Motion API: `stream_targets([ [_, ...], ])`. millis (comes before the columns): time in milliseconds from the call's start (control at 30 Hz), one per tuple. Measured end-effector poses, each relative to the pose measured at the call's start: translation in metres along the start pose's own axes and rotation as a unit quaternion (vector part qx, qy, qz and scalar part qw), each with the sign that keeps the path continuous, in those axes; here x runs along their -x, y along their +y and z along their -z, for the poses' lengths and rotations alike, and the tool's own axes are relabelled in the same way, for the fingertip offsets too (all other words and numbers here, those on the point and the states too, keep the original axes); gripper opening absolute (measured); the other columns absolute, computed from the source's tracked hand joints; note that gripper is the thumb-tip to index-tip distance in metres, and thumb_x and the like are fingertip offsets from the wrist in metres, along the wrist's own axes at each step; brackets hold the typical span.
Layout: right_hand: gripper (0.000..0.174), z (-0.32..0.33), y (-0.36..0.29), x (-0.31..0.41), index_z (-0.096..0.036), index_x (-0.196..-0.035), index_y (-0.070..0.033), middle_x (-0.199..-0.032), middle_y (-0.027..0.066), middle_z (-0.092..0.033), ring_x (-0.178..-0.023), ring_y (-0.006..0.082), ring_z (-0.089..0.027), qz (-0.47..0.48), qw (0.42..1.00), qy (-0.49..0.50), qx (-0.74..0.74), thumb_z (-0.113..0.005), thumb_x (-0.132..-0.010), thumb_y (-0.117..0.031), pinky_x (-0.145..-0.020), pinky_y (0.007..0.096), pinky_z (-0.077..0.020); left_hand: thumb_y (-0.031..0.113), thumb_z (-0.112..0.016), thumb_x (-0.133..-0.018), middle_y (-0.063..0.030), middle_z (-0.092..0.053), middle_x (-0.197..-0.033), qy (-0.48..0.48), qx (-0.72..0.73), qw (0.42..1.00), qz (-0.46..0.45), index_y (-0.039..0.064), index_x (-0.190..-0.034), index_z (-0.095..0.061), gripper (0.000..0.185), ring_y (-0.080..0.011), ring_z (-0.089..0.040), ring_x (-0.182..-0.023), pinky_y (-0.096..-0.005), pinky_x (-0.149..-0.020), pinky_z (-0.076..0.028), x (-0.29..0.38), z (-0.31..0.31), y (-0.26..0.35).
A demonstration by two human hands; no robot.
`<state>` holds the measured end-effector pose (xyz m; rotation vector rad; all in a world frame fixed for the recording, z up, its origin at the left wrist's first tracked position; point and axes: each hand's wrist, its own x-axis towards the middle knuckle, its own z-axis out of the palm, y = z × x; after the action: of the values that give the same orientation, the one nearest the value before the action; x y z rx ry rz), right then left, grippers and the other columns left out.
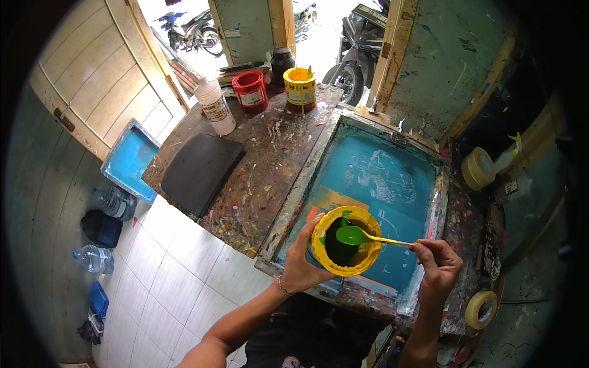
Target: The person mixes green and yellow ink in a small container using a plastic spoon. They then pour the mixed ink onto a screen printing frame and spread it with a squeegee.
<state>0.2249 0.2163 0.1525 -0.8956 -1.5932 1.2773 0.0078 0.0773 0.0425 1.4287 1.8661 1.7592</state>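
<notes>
My left hand (pixel 301 264) grips a yellow-rimmed tub (pixel 370 257) by its left side, above a screen-printing frame (pixel 294 198) with teal mesh. Dark green ink lies inside the tub. Between the fingertips of my right hand (pixel 437 264) is the handle of a spoon (pixel 352 235), whose bowl is coated in bright green ink and sits over the tub's opening. Pale line drawings mark the mesh (pixel 331 161), and orange and brown patches show at its left, partly behind the tub. Metal clamps (pixel 399 138) stand at the frame's far edge.
On the stained table (pixel 271 152) are a black padded board (pixel 202 170), a white bottle (pixel 215 108), a red can (pixel 251 94), a yellow can (pixel 300 92) and a dark jar (pixel 282 66). Tape rolls (pixel 478 169) lie at right. A blue screen frame (pixel 131 158) leans beyond the table's left edge.
</notes>
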Motion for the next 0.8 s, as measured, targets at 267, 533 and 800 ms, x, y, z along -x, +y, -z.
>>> stream_targets([
  [267, 0.019, -0.024, -0.013, 0.000, -0.076, -0.097, 0.002, -0.091, 0.0119, -0.077, -0.079, 0.0259, -0.068, 0.311, 0.909, -0.115, 0.253, -0.081, -0.080, 0.009, -0.071, 0.0348, -0.0557, 0.021, -0.102, -0.064, -0.0254, -0.057, -0.152, 0.002, -0.041, 0.994, -0.105, -0.002, -0.152, -0.047, 0.107, -0.0402, -0.056, -0.143, -0.0466, -0.120, -0.045, -0.010, 0.005, -0.011],
  [533, 0.025, -0.045, -0.011, 0.012, -0.075, -0.098, 0.000, -0.093, 0.0108, -0.073, -0.080, 0.0277, -0.065, 0.378, 0.844, -0.228, 0.305, -0.078, -0.073, 0.004, -0.069, 0.0391, -0.0568, 0.017, -0.100, -0.065, -0.0249, -0.056, -0.153, -0.007, -0.076, 0.981, -0.181, -0.003, -0.152, -0.046, 0.104, -0.0434, -0.052, -0.146, -0.0506, -0.121, -0.043, -0.015, 0.009, -0.014],
  [800, 0.020, -0.043, -0.010, 0.014, -0.074, -0.096, 0.000, -0.089, 0.0100, -0.074, -0.078, 0.0288, -0.065, 0.348, 0.860, -0.192, 0.320, -0.079, -0.077, 0.007, -0.068, 0.0389, -0.0551, 0.016, -0.100, -0.063, -0.0243, -0.056, -0.153, -0.005, -0.046, 0.983, -0.176, -0.002, -0.153, -0.046, 0.106, -0.0438, -0.051, -0.147, -0.0510, -0.122, -0.042, -0.014, 0.003, -0.014],
])
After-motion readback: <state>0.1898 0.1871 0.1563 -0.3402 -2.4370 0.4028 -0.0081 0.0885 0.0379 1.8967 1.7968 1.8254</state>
